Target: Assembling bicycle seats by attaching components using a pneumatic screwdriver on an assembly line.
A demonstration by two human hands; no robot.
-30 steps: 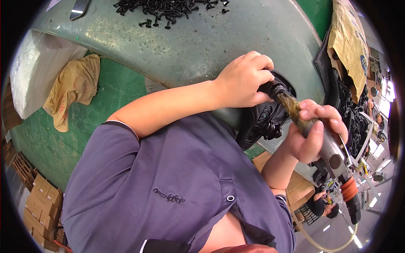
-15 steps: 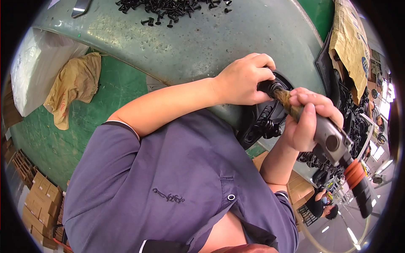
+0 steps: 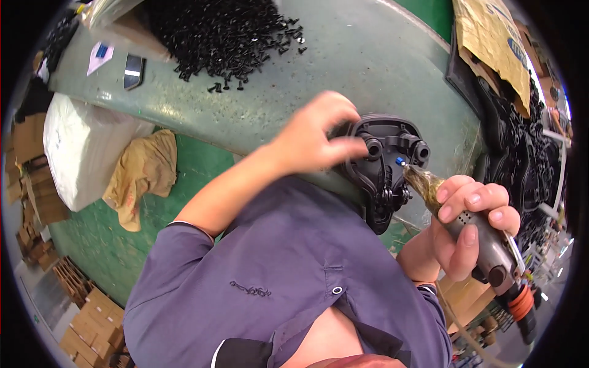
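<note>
My right hand (image 3: pixel 469 227) is wrapped round a grey pneumatic screwdriver (image 3: pixel 491 251) with tape about its nose and an orange ring near its rear. The driver's blue tip hangs over the underside of a black bicycle saddle (image 3: pixel 392 138), which has two round bumpers and lies upside down on the table. Whether the tip touches it I cannot tell. Beside the saddle's left edge, my left hand (image 3: pixel 313 132) is smeared by motion, thumb and fingers apart, with nothing visible in it. Part of the saddle is behind that hand.
A heap of black screws (image 3: pixel 215 40) covers the far left of the green table (image 3: pixel 343 55). Near it lies a dark flat object (image 3: pixel 133 72). Brown paper sacking (image 3: pixel 491 43) and many black parts (image 3: pixel 521 159) crowd the right. White foam sheeting (image 3: pixel 80 153) stands at left.
My left hand has come off the saddle and moved left, its fingers opening. The screwdriver has drawn back from the bumper toward me. The view has shifted, showing more of the screw heap.
</note>
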